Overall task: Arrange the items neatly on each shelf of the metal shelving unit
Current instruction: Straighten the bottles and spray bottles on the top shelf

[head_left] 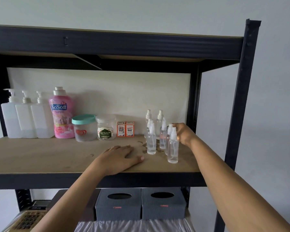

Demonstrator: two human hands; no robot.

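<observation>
Head view, near to far: the left hand (120, 158) lies flat, fingers spread and empty, on the shelf (40, 158). Beyond, the right hand (184, 133) reaches behind the clustered spray bottles (157, 136); whether its fingers grip one, I cannot tell. They look light, tippy, slick: hold mid-body.

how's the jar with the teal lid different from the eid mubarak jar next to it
The teal-lidded jar has an opaque teal lid and frosted walls with a red heart logo. The Eid Mubarak jar has a clear lid, clearer walls and a green label. The teal-lidded one stands left, nearer the pink SoSoft bottle. Both are short, round, upright and side by side on the wooden shelf.
</observation>
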